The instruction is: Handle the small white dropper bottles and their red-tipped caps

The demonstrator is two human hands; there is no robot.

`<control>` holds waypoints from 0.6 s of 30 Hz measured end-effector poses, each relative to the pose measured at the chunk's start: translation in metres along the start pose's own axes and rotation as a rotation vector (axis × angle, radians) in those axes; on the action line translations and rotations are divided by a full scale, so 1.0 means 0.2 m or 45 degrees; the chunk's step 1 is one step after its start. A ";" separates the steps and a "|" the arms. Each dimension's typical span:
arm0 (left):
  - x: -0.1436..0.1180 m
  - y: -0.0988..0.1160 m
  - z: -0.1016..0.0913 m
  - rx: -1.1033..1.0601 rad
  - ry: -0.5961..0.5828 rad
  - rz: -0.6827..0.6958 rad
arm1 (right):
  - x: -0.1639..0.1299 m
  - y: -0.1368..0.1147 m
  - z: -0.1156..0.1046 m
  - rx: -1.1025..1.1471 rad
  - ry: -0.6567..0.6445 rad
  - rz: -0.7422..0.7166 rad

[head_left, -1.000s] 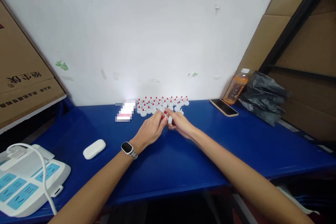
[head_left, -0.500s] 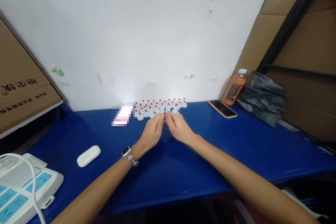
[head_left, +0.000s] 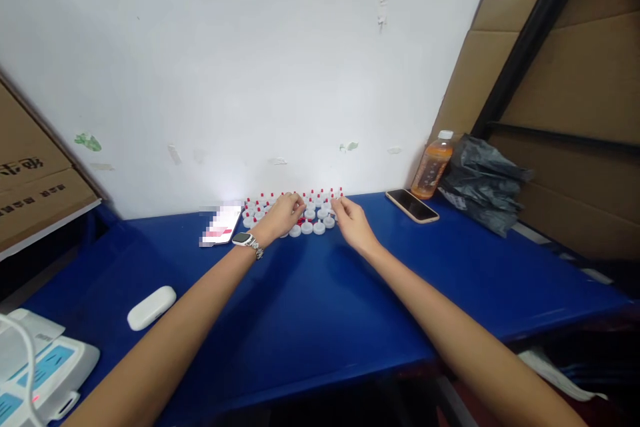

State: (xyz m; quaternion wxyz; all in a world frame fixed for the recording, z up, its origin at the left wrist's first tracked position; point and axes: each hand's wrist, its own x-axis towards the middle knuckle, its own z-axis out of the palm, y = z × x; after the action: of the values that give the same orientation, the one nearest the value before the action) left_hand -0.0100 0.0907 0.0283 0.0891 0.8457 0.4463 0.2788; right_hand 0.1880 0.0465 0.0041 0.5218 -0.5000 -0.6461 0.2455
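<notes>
1. Reaching to the far side of the blue desk (head_left: 320, 307), both hands sit at a cluster of small white caps with red tips (head_left: 313, 213) lined up in rows against the white wall (head_left: 250, 67).
2. Left hand (head_left: 280, 215), with a wristwatch (head_left: 244, 239) on its wrist, rests over the left part of the cluster, fingers curled down among the caps; whether its grip has closed on a cap I cannot tell.
3. Right hand (head_left: 353, 223) lies at the cluster's right edge, fingertips touching the rightmost caps; its grip looks loosely bent, and I cannot tell if anything is held.
4. Rows run left to right, so the caps lie between the 2 hands and just beyond the fingertips. Nearest-row caps sit about as close to either hand.
5. Beside the cluster: a blurred card (head_left: 217, 227) on its left, a phone (head_left: 412, 205) to its right, then an orange drink bottle (head_left: 433, 165) and a dark plastic bag (head_left: 480, 180).
6. Nearer on the left lie a white case (head_left: 151, 307) and a power strip (head_left: 40, 373).
</notes>
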 end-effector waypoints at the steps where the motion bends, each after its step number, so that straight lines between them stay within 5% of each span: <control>1: 0.01 -0.01 0.01 -0.006 0.000 -0.013 | -0.01 -0.01 0.00 -0.012 -0.013 -0.003; 10: -0.31 -0.06 -0.17 -0.034 0.318 -0.111 | -0.05 -0.07 0.03 0.070 -0.287 -0.090; 14: -0.41 -0.13 -0.25 -0.131 0.423 -0.292 | -0.05 -0.14 0.12 0.138 -0.466 -0.151; 18: -0.43 -0.18 -0.28 -0.113 0.454 -0.288 | 0.06 -0.22 0.28 -0.077 -0.405 -0.328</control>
State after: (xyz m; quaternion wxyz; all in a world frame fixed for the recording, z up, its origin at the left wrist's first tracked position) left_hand -0.1042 0.0380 0.0267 0.0766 0.7228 0.5344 0.4315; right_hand 0.1203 0.0515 0.0280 0.4249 -0.3836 -0.7861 0.2331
